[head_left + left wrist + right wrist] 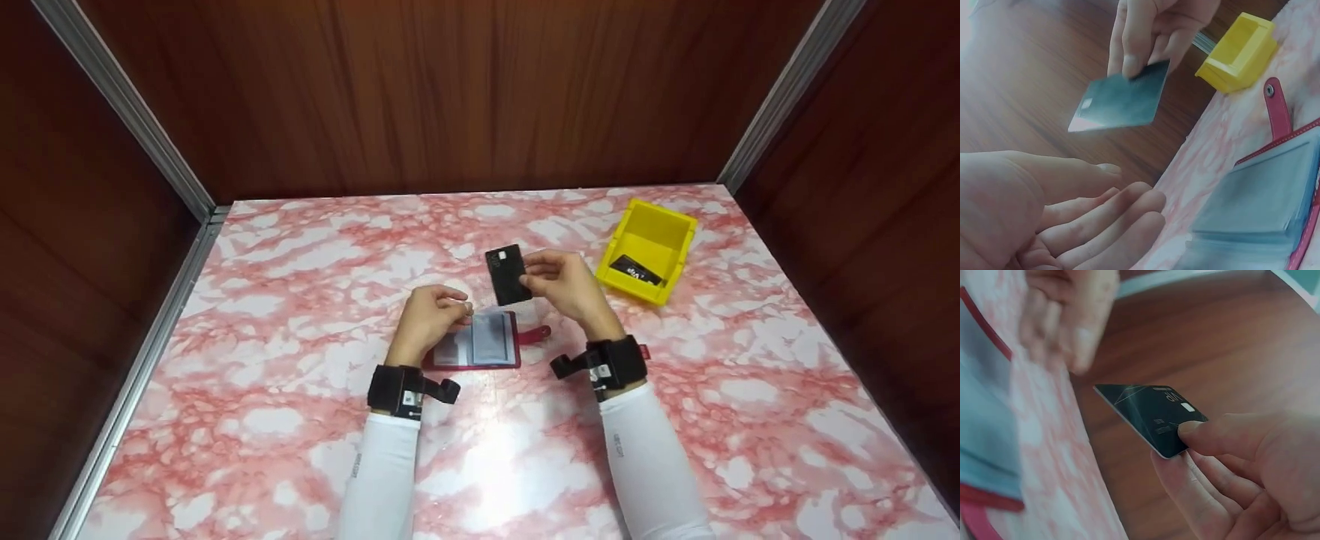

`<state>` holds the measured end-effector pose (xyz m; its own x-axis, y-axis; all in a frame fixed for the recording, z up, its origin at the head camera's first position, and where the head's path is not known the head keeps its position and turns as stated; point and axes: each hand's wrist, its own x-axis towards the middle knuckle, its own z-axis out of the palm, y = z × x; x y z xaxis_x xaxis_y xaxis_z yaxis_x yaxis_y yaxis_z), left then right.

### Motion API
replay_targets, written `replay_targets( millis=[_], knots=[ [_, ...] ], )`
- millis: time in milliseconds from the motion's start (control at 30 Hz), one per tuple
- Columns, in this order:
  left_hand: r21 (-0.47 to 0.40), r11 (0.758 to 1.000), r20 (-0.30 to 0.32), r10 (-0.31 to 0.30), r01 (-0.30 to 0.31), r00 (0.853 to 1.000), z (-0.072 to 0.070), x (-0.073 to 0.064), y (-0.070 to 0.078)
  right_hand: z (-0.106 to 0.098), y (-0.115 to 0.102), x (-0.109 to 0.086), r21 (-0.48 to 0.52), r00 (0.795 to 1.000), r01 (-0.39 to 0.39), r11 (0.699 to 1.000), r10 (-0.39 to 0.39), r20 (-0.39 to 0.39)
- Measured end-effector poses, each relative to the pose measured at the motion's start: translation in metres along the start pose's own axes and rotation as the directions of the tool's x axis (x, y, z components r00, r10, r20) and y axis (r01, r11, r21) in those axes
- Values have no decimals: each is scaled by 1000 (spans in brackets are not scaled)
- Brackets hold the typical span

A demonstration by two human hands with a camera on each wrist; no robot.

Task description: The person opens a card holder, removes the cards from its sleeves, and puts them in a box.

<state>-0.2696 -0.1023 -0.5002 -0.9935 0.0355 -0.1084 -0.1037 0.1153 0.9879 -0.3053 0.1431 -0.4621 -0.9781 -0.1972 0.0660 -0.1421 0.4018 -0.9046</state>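
My right hand (564, 285) pinches a black card (506, 276) by one edge between thumb and fingers, above the table. The right wrist view shows pale VIP lettering and a small light chip on that card (1154, 417). My left hand (433, 319), fingers loosely bent and holding nothing, hovers over the left part of a red card holder (491, 341). The holder lies open, showing clear plastic sleeves (1252, 191). Its strap (535, 334) with a metal snap sticks out to the right. A gap separates the left fingers from the card in the left wrist view.
A yellow bin (656, 232) stands at the right rear of the table, with another black VIP card (635, 268) inside. The red-and-white marbled table (285, 420) is bounded by brown wood-grain panels (465, 97) at the back and sides.
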Motion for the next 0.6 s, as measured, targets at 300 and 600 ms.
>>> replay_targets(
  millis=[300, 600],
  knots=[
    [130, 990, 8, -50, 49, 999, -2, 0, -4, -71, 21, -12, -146, 969, 24, 989, -59, -241],
    [162, 984, 16, -74, 70, 997, -3, -1, -7, -122, 48, -28, -403, 837, -119, 907, -127, -532]
  ],
)
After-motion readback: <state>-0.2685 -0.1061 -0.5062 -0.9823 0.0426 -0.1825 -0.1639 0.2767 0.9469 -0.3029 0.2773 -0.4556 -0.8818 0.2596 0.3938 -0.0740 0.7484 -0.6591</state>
